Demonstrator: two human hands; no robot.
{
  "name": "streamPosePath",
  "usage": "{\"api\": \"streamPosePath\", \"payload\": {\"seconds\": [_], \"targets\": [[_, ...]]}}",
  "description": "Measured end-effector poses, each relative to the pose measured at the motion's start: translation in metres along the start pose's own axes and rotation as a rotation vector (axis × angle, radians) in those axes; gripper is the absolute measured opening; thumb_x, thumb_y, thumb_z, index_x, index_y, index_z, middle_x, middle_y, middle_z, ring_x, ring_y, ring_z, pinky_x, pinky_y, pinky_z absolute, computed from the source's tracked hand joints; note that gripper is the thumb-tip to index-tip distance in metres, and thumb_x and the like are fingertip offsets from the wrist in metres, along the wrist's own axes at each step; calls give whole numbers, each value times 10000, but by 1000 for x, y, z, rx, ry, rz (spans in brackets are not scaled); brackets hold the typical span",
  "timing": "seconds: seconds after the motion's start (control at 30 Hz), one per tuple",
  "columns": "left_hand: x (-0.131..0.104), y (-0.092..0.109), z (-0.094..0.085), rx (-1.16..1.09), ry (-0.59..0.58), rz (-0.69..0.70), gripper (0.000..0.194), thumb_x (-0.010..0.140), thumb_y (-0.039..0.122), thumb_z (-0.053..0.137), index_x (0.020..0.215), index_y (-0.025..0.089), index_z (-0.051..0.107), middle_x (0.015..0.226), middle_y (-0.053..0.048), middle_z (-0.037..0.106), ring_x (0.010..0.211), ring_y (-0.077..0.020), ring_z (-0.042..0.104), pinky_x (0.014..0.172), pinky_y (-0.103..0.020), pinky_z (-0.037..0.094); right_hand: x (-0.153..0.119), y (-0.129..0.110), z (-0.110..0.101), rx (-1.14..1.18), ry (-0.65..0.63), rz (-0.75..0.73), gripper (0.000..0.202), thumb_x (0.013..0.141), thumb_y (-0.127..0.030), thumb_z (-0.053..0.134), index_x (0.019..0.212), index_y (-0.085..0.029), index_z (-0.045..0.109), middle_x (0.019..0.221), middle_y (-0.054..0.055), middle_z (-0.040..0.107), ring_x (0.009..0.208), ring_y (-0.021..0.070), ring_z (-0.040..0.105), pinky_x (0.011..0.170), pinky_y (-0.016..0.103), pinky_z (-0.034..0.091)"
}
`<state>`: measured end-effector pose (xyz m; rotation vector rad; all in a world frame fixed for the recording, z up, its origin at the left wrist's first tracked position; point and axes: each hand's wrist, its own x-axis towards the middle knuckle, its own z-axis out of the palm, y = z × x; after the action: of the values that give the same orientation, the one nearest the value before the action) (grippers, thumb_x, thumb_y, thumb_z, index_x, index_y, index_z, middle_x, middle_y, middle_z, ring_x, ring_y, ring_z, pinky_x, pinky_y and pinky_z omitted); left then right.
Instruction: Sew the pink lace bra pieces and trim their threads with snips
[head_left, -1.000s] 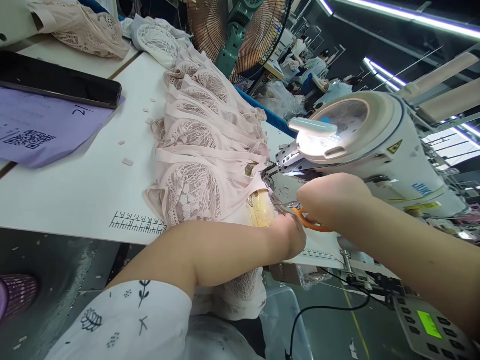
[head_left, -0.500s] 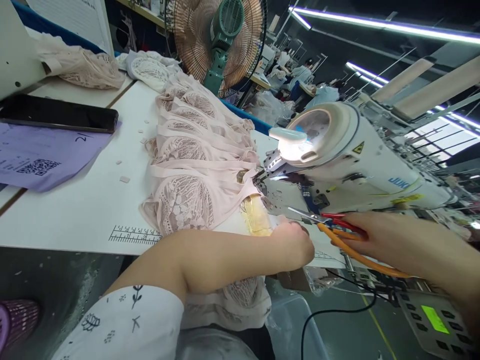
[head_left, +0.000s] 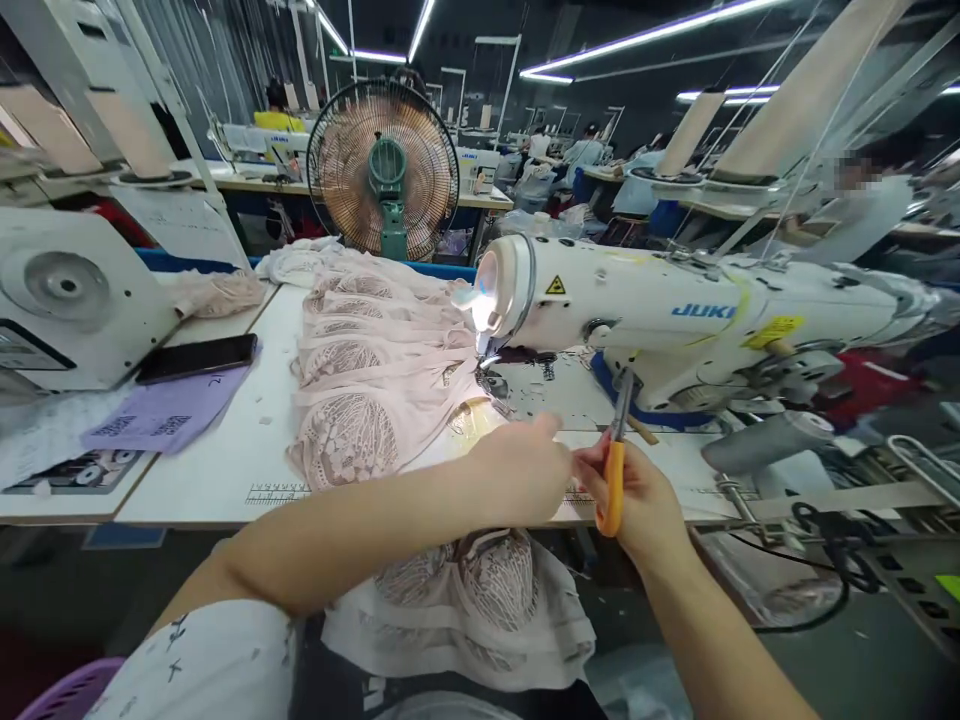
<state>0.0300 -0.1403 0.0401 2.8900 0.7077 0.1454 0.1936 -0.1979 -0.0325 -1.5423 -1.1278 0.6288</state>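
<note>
My right hand (head_left: pixel 641 495) grips a pair of scissors (head_left: pixel 616 445) with orange handles, blades pointing up and away. Close beside it, my left hand (head_left: pixel 525 470) is closed, its fingers curled; what they hold is hidden behind the hand. A row of pale pink lace bras (head_left: pixel 352 430) lies on the table to the left, the nearest running up to the needle area of the sewing machine (head_left: pixel 630 300). Under my left forearm, another lace bra (head_left: pixel 499 590) rests on my lap. A yellowish piece (head_left: pixel 471 422) lies just beyond my left wrist.
A black phone (head_left: pixel 199 358) lies on a purple paper slip (head_left: pixel 176 410) at the left, near a second machine (head_left: pixel 67 300). Behind the bras stands a fan (head_left: pixel 386 165). A grey thread cone (head_left: pixel 769 440) lies on its side at the right. Other people sit farther back.
The view has levelled and lifted. My right hand has come in beside my left, and the scissors have swung from pointing left to pointing upward. The bras stay by the machine.
</note>
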Motion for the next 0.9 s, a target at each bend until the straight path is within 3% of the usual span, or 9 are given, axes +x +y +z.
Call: {"api": "streamPosePath", "payload": {"seconds": [0.07,0.13,0.23,0.3,0.37,0.47,0.6,0.73,0.9], "targets": [[-27,7,10,-191,-69,-91,365,937,289,381,853,131,698,868,-101,682,728,-176,633,680,-279,500,-10,-2,1,98,46,7,375,620,-469,779,725,-211,527,700,-8,603,558,126,528,544,281,488],[-45,16,32,-484,-126,-114,429,956,335,331,836,133,689,808,-89,685,770,-181,638,736,-281,508,-24,-3,2,181,71,18,361,646,-444,777,757,-214,520,716,-6,605,569,127,543,547,280,504],[-48,33,74,-981,103,-163,491,948,473,333,1002,120,669,1027,-128,690,1000,-223,615,926,-343,470,-47,1,3,268,72,43,369,656,-421,785,813,-224,514,718,-15,596,603,139,572,560,278,526],[-39,44,93,-1326,277,-210,573,898,601,389,1030,119,671,1082,-134,682,1049,-246,600,960,-370,452,-62,6,6,292,54,56,366,656,-407,791,835,-224,530,715,-15,599,609,141,582,562,273,532],[-30,53,101,-1599,411,-291,586,819,655,505,958,120,697,1001,-127,703,968,-252,626,904,-380,478,-75,10,9,287,32,59,337,668,-409,783,801,-218,539,685,-17,590,593,138,577,561,268,532],[-25,59,101,-1812,531,-412,514,727,615,658,812,111,710,877,-116,708,800,-222,634,796,-368,497,-86,13,8,262,-1,69,304,704,-402,760,718,-212,523,655,-13,580,580,137,573,576,269,531],[-30,54,98,-1919,643,-463,444,694,561,719,715,120,674,706,-62,660,777,-182,612,825,-331,464,-89,21,-26,185,-125,46,273,764,-438,698,869,-222,568,763,32,633,591,152,580,591,290,532],[-38,49,97,-1983,462,-468,422,665,529,731,595,135,594,471,34,451,598,-142,555,725,-313,440,-88,38,-75,-105,-344,-50,424,773,-533,634,1075,-241,572,932,80,655,788,223,628,661,312,535],[-41,46,96,-2044,156,-488,257,640,350,670,526,134,589,384,59,377,466,-113,496,641,-298,429,-88,42,-100,-553,-657,-22,305,816,-549,526,801,-244,516,670,1,568,573,173,520,533,279,446]]}}
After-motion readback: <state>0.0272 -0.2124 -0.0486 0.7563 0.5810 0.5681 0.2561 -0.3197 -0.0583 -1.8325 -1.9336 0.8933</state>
